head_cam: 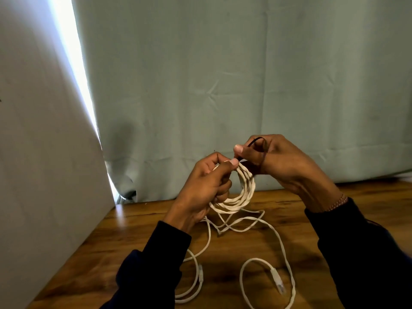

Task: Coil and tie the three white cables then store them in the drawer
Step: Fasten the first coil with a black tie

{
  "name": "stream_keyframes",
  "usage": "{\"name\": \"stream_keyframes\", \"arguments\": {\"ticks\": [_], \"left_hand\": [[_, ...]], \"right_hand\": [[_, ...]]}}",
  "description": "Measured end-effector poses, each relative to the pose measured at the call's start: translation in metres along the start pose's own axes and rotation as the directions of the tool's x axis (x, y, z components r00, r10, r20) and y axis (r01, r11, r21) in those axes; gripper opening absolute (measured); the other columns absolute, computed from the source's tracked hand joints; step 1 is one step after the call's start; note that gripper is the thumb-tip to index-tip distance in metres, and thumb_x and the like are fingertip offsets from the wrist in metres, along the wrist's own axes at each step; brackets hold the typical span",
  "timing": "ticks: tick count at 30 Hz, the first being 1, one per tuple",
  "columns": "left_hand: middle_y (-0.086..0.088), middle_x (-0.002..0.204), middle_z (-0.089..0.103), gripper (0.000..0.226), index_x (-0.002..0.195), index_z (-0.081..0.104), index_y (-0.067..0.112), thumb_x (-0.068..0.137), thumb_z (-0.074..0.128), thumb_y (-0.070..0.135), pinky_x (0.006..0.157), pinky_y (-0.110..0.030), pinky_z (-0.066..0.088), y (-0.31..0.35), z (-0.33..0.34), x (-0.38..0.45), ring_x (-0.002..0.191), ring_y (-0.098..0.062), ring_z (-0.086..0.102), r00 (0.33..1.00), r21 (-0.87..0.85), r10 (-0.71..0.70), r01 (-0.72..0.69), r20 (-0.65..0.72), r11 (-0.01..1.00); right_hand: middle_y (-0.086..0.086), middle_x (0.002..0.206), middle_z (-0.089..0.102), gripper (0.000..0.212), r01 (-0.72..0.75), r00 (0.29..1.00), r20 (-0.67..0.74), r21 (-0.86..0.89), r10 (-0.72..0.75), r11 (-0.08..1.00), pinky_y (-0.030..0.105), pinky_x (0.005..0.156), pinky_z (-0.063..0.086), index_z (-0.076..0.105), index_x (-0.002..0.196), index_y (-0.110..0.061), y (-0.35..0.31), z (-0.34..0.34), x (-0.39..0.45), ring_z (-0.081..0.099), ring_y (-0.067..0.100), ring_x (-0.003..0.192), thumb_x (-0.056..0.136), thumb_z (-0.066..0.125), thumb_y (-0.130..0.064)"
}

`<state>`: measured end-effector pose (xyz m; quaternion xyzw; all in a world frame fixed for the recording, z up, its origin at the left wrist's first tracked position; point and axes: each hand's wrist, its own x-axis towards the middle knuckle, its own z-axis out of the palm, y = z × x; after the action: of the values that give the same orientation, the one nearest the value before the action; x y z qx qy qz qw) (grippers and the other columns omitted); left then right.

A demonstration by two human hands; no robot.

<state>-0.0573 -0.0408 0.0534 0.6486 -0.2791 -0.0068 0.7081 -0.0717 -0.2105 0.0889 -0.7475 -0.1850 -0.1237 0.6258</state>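
A: Left hand (206, 186): how is it set?

B: Fingers curled tight round the coiled white braided cable (242, 195), thumb pressed on top of the loops at the coil's 11 o'clock. The coil is held up off the brown wooden tabletop (278, 248), standing roughly on edge.

A: And the right hand (278, 161)?

B: Raised at the coil's 1 o'clock. Thumb and forefinger pinch a thin black tie (256, 142); one end loops over the fingers, the other runs down to the top of the coil, where the two thumbs nearly meet. Whether the tie already goes round the loops, I cannot tell.

A: Where are the other cables?

B: Loose white cable (263, 221) trails from the coil's 6 o'clock and sprawls across the table in open loops. One clear plug (278, 282) lies at 5 o'clock of the hands, another (201, 273) at 7 o'clock, between the dark sleeves (156, 259). How many separate cables lie there I cannot make out.

A: Edges and room?

B: A pale green curtain (223, 74) hangs along the table's far edge, at 12 o'clock. A white panel (44, 152) walls the 9 o'clock side, with a bright gap (73, 63) between panel and curtain. Bare wood shows at 3 o'clock, beyond the right wrist.
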Motion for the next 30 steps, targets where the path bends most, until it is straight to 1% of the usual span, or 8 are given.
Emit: {"name": "stream_keyframes", "arguments": {"ticks": [4,6,10,13,17,22,27,30], "left_hand": [[0.000,0.058,0.034,0.025,0.085,0.057,0.012,0.104,0.049,0.027,0.040,-0.021,0.023,0.001,0.004,-0.001,0.046,-0.010,0.026,0.997,-0.076,-0.070,0.069,-0.014,0.995],[0.001,0.058,0.036,0.029,0.087,0.056,0.013,0.105,0.045,0.032,0.042,-0.021,0.024,0.000,0.006,-0.001,0.047,-0.010,0.028,0.994,-0.029,-0.092,0.091,-0.051,0.995],[0.002,0.058,0.041,0.033,0.093,0.054,0.010,0.107,0.038,0.035,0.043,-0.020,0.029,-0.002,0.008,0.001,0.047,-0.007,0.034,0.991,0.130,-0.076,0.089,-0.109,0.987],[0.000,0.062,0.044,0.030,0.098,0.053,0.008,0.107,0.039,0.034,0.045,-0.020,0.031,-0.004,0.009,0.001,0.051,-0.008,0.037,0.991,0.185,-0.065,0.087,-0.117,0.979],[-0.007,0.077,0.050,0.028,0.100,0.054,0.009,0.106,0.042,0.033,0.047,-0.021,0.037,-0.006,0.006,0.002,0.060,-0.012,0.044,0.993,0.261,-0.030,0.059,-0.111,0.964],[0.000,0.074,0.051,0.028,0.096,0.055,0.015,0.105,0.041,0.038,0.050,-0.022,0.040,-0.006,0.010,0.002,0.061,-0.010,0.046,0.981,0.332,0.044,0.021,-0.188,0.943],[-0.007,0.079,0.048,0.022,0.091,0.050,0.020,0.106,0.042,0.034,0.053,-0.028,0.036,-0.011,0.009,0.004,0.066,-0.018,0.043,0.965,0.380,0.134,-0.039,-0.227,0.924],[-0.011,0.081,0.050,0.017,0.098,0.052,0.015,0.106,0.044,0.028,0.052,-0.028,0.038,-0.012,0.009,0.005,0.067,-0.021,0.046,0.962,0.360,0.127,-0.033,-0.241,0.932]], "right_hand": [[-0.001,0.085,0.071,0.022,0.145,0.959,-0.178,-0.355,-0.219,0.923,0.025,0.059,0.056,0.069,0.087,-0.014,0.007,0.007,0.002,0.072,0.012,0.065,0.092,0.068,-0.035],[-0.004,0.084,0.069,0.024,0.175,0.905,-0.251,-0.519,-0.345,0.837,0.022,0.055,0.049,0.067,0.084,-0.015,0.012,0.012,0.006,0.067,0.011,0.062,0.091,0.068,-0.038],[-0.004,0.077,0.065,0.022,0.185,0.817,-0.308,-0.661,-0.488,0.727,0.009,0.054,0.033,0.066,0.080,-0.014,0.028,0.020,0.012,0.054,0.004,0.061,0.091,0.072,-0.032],[-0.001,0.075,0.064,0.021,0.195,0.763,-0.327,-0.707,-0.558,0.680,0.006,0.054,0.035,0.063,0.077,-0.015,0.037,0.023,0.016,0.051,0.003,0.061,0.092,0.073,-0.025],[-0.003,0.078,0.066,0.017,0.236,0.739,-0.311,-0.711,-0.597,0.662,0.003,0.059,0.038,0.067,0.080,-0.013,0.036,0.023,0.017,0.054,-0.002,0.065,0.091,0.074,-0.024],[-0.023,0.080,0.060,0.010,0.392,0.719,-0.250,-0.624,-0.648,0.676,0.000,0.062,0.044,0.071,0.088,-0.006,0.029,0.023,0.013,0.058,-0.023,0.076,0.092,0.074,-0.016],[-0.017,0.075,0.057,0.010,0.433,0.708,-0.196,-0.640,-0.679,0.635,-0.004,0.060,0.039,0.067,0.085,0.000,0.027,0.031,0.006,0.051,-0.031,0.073,0.094,0.069,-0.005],[-0.007,0.078,0.065,0.009,0.443,0.698,-0.174,-0.658,-0.695,0.609,0.001,0.064,0.044,0.066,0.086,-0.003,0.025,0.034,0.004,0.057,-0.023,0.078,0.095,0.068,-0.007]]}}
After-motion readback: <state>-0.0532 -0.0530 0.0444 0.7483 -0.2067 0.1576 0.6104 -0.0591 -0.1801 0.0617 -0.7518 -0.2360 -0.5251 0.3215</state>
